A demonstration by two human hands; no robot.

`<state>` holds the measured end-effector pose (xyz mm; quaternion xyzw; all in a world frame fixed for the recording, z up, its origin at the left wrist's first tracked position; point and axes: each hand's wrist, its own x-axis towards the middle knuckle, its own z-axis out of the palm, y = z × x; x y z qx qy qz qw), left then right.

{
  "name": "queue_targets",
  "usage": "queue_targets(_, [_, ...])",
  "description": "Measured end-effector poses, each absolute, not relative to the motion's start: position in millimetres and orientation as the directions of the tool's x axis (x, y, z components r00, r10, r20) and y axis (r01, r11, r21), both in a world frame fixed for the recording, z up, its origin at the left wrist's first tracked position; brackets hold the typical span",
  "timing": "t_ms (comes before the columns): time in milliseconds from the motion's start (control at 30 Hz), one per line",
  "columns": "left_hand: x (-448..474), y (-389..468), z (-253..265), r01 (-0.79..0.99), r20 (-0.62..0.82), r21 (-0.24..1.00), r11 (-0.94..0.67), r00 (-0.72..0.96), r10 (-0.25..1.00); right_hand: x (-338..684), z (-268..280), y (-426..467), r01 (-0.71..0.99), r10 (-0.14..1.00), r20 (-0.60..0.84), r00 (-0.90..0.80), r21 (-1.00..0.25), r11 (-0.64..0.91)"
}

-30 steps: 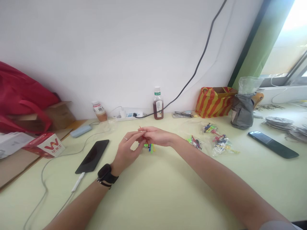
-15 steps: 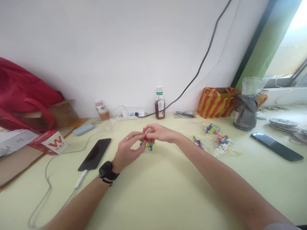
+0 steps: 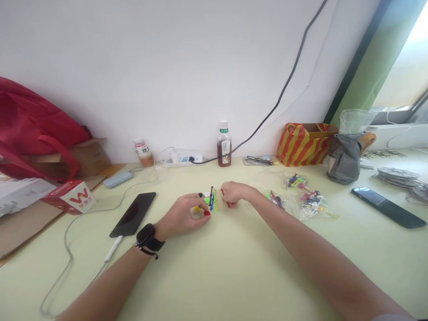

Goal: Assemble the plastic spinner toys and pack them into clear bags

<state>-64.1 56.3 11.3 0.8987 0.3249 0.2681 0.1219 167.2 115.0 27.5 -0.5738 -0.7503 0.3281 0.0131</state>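
Note:
Near the middle of the table, my left hand (image 3: pixel 185 213) pinches a small red plastic piece (image 3: pixel 207 213) between thumb and forefinger. My right hand (image 3: pixel 236 193) is closed on a thin red plastic stick (image 3: pixel 228 205), whose ends show past the fingers. Between the two hands lie several narrow plastic sticks (image 3: pixel 213 199) in black, blue, green and yellow. Small round pieces sit beside them, among them a white one (image 3: pixel 207 194), a green one (image 3: pixel 207 200) and a yellow one (image 3: pixel 196 208) partly behind my left fingers.
Clear bags of coloured plastic parts (image 3: pixel 312 203) lie right of my right hand, near a dark phone (image 3: pixel 384 207). On the left are a charging phone (image 3: pixel 133 215) and a red-white box (image 3: pixel 71 197). A bottle (image 3: pixel 224 145) and a power strip (image 3: pixel 185 158) stand by the wall.
My hands were together over the coloured pieces and have moved apart. The right went rightward with the red stick, the left stayed with the small red piece. The pieces between them are now uncovered.

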Motion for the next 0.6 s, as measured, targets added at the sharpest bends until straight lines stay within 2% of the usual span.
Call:
queue_targets(100, [-64.3, 57.4, 12.9, 0.524, 0.390, 0.353, -0.775, 0.670, 0.631, 163.7, 25.7, 112.6, 0.856, 0.853, -0.366, -0.372, -0.491, 0.163])
queue_targets(333, [-69.9, 66.9, 8.0, 0.517, 0.467, 0.280, -0.809, 0.663, 0.585, 158.1, 22.1, 109.5, 0.819, 0.862, -0.233, -0.450, -0.493, 0.294])
queue_targets(500, [-69.6, 67.1, 8.9, 0.565, 0.433, 0.294, -0.771, 0.640, 0.635, 157.4, 15.1, 109.2, 0.764, 0.840, -0.148, -0.521, -0.519, 0.383])
queue_targets(600, [-69.1, 67.3, 5.0, 0.587, 0.364, 0.287, -0.757, 0.664, 0.653, 157.7, 9.3, 112.5, 0.755, 0.842, -0.106, -0.529, -0.513, 0.410])
